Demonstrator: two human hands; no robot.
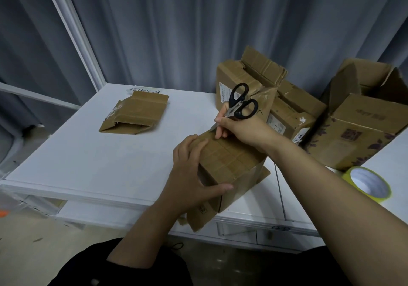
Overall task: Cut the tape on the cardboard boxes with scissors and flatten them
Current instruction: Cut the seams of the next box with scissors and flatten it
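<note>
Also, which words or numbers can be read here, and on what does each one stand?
"200" (likely): sticker low on the middle box.
Handwriting on the table: blurred.
Label on the back box: too small.
Print on the right box: blurred.

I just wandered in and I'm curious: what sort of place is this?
Probably a small indoor packing or sorting corner: a white table against grey curtains, with used cardboard boxes, a flattened box and a roll of yellow tape on it.
</note>
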